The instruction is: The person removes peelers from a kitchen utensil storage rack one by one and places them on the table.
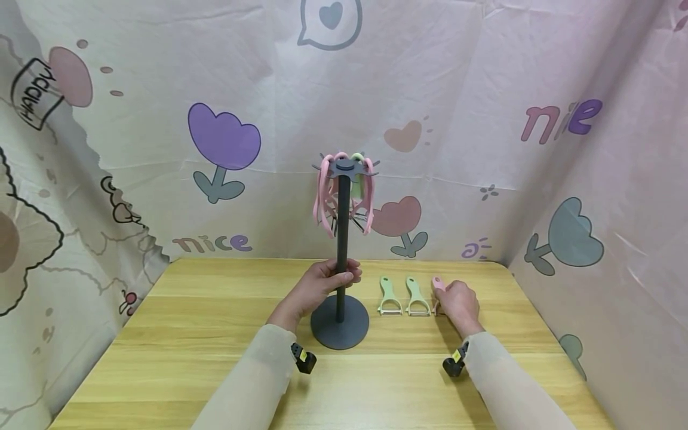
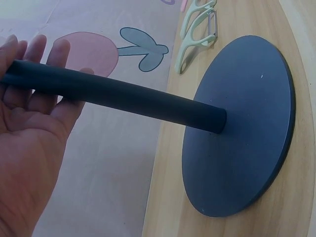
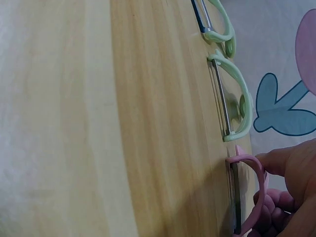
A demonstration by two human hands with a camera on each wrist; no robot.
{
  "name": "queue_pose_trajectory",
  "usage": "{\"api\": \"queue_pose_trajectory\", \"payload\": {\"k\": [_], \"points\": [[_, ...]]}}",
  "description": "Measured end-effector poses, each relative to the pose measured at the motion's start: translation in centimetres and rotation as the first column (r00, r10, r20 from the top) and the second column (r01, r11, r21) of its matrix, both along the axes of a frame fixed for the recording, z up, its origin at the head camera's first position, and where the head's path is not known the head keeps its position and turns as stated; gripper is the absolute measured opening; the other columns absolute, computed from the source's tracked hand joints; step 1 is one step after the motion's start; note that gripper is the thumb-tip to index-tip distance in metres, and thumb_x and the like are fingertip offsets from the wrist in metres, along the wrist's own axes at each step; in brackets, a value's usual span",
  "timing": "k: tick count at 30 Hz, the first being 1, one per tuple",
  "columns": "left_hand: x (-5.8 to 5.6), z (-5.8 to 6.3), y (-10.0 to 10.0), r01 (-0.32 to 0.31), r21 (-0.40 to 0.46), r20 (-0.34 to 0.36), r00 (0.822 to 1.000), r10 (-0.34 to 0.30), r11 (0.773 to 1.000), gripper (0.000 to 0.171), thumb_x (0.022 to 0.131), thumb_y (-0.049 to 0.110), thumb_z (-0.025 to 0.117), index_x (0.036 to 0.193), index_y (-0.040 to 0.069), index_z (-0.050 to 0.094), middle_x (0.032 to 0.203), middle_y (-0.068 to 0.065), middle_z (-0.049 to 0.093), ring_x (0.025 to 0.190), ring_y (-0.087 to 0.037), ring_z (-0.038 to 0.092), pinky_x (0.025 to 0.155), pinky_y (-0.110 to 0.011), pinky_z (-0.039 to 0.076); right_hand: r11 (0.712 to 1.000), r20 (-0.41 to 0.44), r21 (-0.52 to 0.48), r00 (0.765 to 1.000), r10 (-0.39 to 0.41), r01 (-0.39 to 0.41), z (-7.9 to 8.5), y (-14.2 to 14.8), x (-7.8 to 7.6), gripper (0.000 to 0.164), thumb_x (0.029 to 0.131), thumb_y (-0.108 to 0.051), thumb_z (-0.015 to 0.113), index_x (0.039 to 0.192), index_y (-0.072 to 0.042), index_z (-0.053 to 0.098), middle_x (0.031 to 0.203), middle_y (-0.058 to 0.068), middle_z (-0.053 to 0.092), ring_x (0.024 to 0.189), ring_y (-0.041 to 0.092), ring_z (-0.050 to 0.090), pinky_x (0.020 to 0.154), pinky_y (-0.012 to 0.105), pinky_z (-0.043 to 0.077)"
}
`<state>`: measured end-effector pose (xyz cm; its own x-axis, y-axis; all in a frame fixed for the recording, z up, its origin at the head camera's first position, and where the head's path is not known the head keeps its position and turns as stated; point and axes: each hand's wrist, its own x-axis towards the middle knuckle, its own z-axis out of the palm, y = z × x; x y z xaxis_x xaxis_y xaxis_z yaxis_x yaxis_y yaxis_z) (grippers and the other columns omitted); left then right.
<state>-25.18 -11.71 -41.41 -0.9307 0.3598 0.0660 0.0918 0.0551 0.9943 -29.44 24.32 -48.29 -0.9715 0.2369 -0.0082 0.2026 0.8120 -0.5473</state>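
Note:
My left hand [image 1: 322, 282] holds the dark post of an upright display stand [image 1: 343, 239], fingers behind it and thumb across the front. Its round base [image 2: 252, 148] rests flat on the table. Several pink peelers [image 1: 323, 194] and a light green peeler [image 1: 358, 190] hang from the hooked top. On the right, my right hand [image 1: 459, 301] pinches the handle of a pink peeler [image 3: 259, 170] at the table surface, partly covering it in the head view. Left of that hand lie two green peelers [image 1: 387, 289], handles pointing away from me.
The wooden table [image 1: 215, 340] ends at the back against a printed cloth [image 1: 290, 89], which also closes off both sides. Beneath each sleeve sits a small black wrist camera [image 1: 305, 359].

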Motion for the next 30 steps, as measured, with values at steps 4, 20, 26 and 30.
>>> {"api": "queue_pose_trajectory", "payload": {"k": [4, 20, 26, 30], "points": [[0.0, 0.1, 0.0, 0.002, -0.018, -0.015, 1.000, -0.002, 1.000, 0.038, 0.104, 0.021, 0.069, 0.138, 0.005, 0.066, 0.128, -0.009, 0.075, 0.123, -0.025, 0.071, 0.114, -0.047, 0.051, 1.000, 0.013, 0.002, 1.000, 0.004, -0.004, -0.1, 0.0, 0.0, 0.043, 0.100, -0.040, 0.064, 0.104, 0.003, 0.071, 0.095, 0.020, 0.075, 0.079, 0.032, 0.067, 0.073, 0.048, 0.054], [0.1, 0.2, -0.2, 0.009, -0.038, -0.066, 0.998, -0.011, 0.999, 0.034, 0.103, 0.017, 0.070, 0.136, 0.007, 0.068, 0.133, -0.012, 0.073, 0.125, -0.027, 0.071, 0.112, -0.046, 0.053, 1.000, 0.014, 0.024, 1.000, -0.007, 0.007, -0.5, -0.1, -0.2, 0.040, 0.098, -0.037, 0.063, 0.102, 0.002, 0.071, 0.093, 0.020, 0.075, 0.077, 0.032, 0.067, 0.073, 0.049, 0.054], [0.1, 1.0, -0.4, 0.060, -0.082, -0.053, 0.997, -0.064, 0.995, 0.037, 0.108, 0.013, 0.061, 0.144, 0.008, 0.061, 0.144, -0.011, 0.067, 0.136, -0.029, 0.063, 0.117, -0.050, 0.048, 1.000, 0.019, 0.024, 1.000, -0.010, 0.009, -0.6, -0.1, -0.2, 0.038, 0.099, -0.036, 0.064, 0.099, 0.001, 0.072, 0.090, 0.018, 0.075, 0.074, 0.030, 0.066, 0.069, 0.045, 0.052], [0.2, 1.6, -1.0, 0.087, -0.116, -0.019, 0.996, -0.090, 0.989, 0.039, 0.109, 0.011, 0.058, 0.148, 0.010, 0.058, 0.151, -0.009, 0.062, 0.143, -0.029, 0.056, 0.122, -0.054, 0.041, 1.000, 0.022, 0.019, 1.000, -0.008, 0.007, -0.6, -0.2, -0.2, 0.036, 0.099, -0.036, 0.063, 0.095, -0.001, 0.071, 0.086, 0.016, 0.074, 0.072, 0.029, 0.064, 0.064, 0.040, 0.048]]}}
